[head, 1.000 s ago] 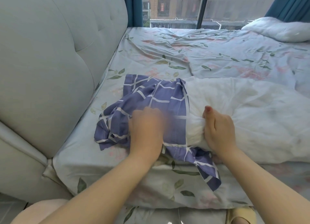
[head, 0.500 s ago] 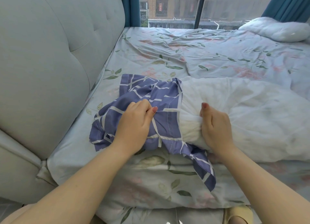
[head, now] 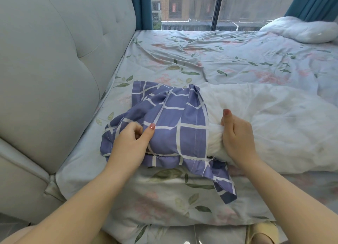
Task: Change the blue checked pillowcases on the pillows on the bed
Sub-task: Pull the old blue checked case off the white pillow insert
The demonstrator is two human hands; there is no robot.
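A blue checked pillowcase (head: 175, 123) lies bunched over the left end of a bare white pillow (head: 265, 119) on the bed. My left hand (head: 130, 143) pinches a fold of the pillowcase between thumb and fingers at its left side. My right hand (head: 236, 136) grips the white pillow just right of the pillowcase's open edge, thumb up. Most of the pillow sticks out to the right, uncovered. A loose corner of the pillowcase hangs over the mattress edge toward me.
The floral bed sheet (head: 201, 61) is wrinkled across the mattress. A padded grey headboard (head: 54, 70) rises at the left. A second white pillow (head: 300, 30) lies at the far right by the window (head: 215, 6) and teal curtains.
My left hand has shifted left along the pillowcase and now pinches a fold of it. My right hand keeps its grip on the pillow. More white pillow shows.
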